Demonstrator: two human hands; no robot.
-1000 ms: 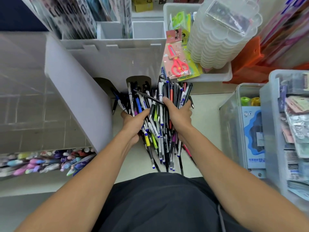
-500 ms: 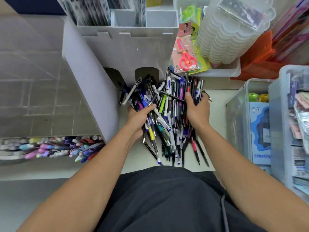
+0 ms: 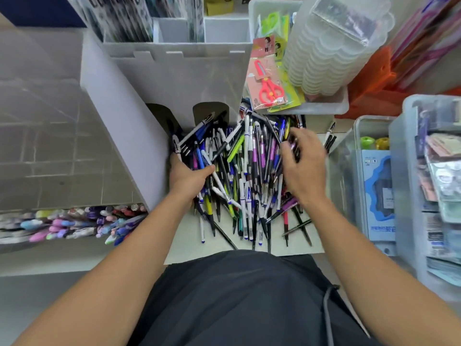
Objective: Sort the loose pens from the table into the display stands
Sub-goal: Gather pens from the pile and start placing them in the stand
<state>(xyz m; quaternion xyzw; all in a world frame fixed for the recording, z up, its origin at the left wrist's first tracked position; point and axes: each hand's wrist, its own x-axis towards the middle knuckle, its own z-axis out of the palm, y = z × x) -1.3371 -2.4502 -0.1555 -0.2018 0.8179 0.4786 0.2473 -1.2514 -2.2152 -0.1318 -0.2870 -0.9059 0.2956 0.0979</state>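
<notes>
A big heap of loose pens (image 3: 239,176) of many colours lies on the pale table (image 3: 189,250), fanned out in front of the white display stand (image 3: 179,78). My left hand (image 3: 189,179) is at the heap's left edge. Its thumb lies over several pens and its fingers curl under them beside the stand's side wall. My right hand (image 3: 304,168) hovers over the heap's right side, blurred, with loosely bent fingers touching the top pens. A clear stand (image 3: 74,221) at the left holds coloured pens.
A white tray (image 3: 324,106) behind the heap holds packs of red scissors (image 3: 268,86) and a stack of clear plastic containers (image 3: 331,46). Clear storage bins (image 3: 369,186) stand close on the right. A few stray pens (image 3: 330,137) lie between the heap and the bins.
The bunch held between both hands has dropped and spread into a wide heap. My right hand has let go and lifted to the right. My left hand stays at the left edge.
</notes>
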